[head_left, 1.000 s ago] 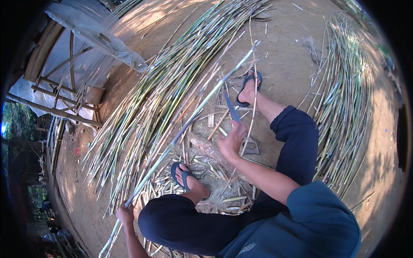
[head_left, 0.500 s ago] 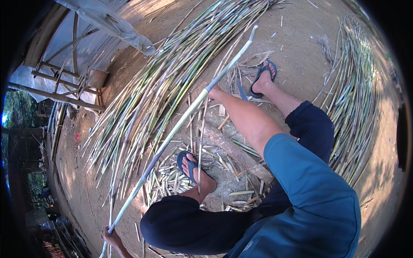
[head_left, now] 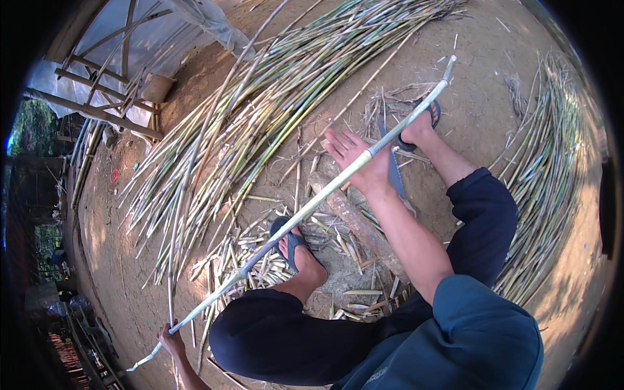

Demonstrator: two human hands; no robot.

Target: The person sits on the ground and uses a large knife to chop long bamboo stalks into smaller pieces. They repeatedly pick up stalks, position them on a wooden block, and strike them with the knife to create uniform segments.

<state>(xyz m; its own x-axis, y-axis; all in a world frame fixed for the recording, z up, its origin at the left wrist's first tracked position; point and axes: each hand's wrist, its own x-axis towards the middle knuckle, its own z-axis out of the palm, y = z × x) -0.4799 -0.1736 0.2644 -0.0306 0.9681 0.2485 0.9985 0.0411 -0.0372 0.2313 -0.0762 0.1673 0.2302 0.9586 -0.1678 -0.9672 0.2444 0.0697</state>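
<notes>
A long pale-green bamboo pole [head_left: 305, 213] slants across the view, from the lower left up to a bent tip at the upper right. My left hand [head_left: 170, 339] is closed round it near its thin lower-left end. Under its upper part, my right hand [head_left: 354, 155] is open with fingers spread; the pole crosses over the heel of that hand, and whether they touch I cannot tell. A grey-blue flat blade [head_left: 396, 177] shows beside my right wrist, partly hidden by it. Below the pole lies a short thick log [head_left: 354, 220] on the ground between my feet.
A large pile of thin poles [head_left: 260, 123] lies ahead and to the left, another pile [head_left: 552, 175] to the right. Short cut pieces [head_left: 257, 265] litter the ground round my left sandal [head_left: 296, 246]. A wooden frame with plastic sheeting [head_left: 107, 78] stands at the far left.
My right hand has moved right and down and now shows spread fingers beside the pole. The pole's upper end has swung right and down; my left hand has shifted slightly up.
</notes>
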